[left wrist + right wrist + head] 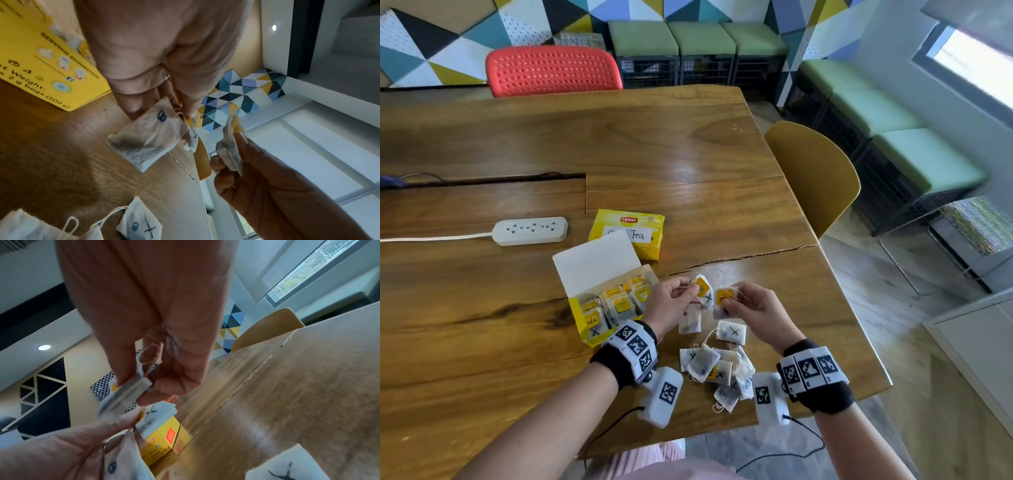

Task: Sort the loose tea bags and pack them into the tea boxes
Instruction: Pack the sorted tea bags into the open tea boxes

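Above the table, my left hand [693,292] pinches a tea bag with a yellow tag and an X mark [704,288]. A second bag marked with a blue B [148,138] dangles below the same hand. My right hand [728,301] pinches another yellow-tagged tea bag [723,297] just beside it, and the two bags almost touch. Left of my hands stands the open yellow tea box [580,322], lid up, with several bags in a row. A closed Lipton box [628,231] lies behind it. Loose tea bags [717,370] are heaped near the table's front edge, with one X-marked bag [731,331] apart.
A white power strip [530,230] with its cord lies on the wooden table [482,308] at the left. A yellow chair [818,178] stands at the right edge and a red chair [551,70] at the far side. A crack [739,257] runs across the tabletop behind my hands.
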